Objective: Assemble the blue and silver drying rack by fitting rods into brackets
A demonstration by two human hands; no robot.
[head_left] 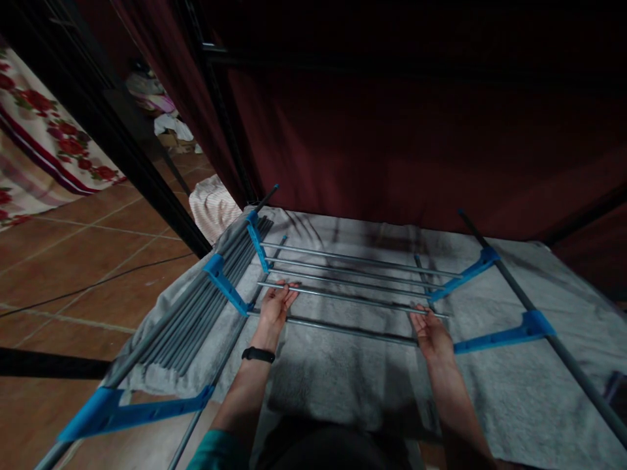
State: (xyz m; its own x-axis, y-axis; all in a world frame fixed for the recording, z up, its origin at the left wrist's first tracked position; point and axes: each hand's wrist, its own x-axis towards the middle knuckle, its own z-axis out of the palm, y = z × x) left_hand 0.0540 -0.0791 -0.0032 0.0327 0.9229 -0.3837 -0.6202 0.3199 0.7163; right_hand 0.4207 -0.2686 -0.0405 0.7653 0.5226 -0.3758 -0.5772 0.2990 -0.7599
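A thin grey metal rod point(353, 299) lies level across both hands. Near its left end, my left hand point(277, 303) is closed on it, with a black band on the wrist. Toward the other end, my right hand point(431, 328) pinches the same rod. Just beyond it, several rods point(357, 258) span between a blue bracket point(257, 240) on the left and another blue bracket point(465, 274) on the right. Below the held rod, a thicker rod point(337, 330) runs from the nearer left bracket point(226, 285) toward the nearer right bracket point(504, 334).
Several loose grey rods point(210, 300) lie on the grey cloth point(337, 378) at left. Long side poles point(578, 372) carry the brackets. A dark red curtain point(392, 150) hangs behind. Dark metal posts point(142, 170) and a cable point(93, 285) are over the tiled floor at left.
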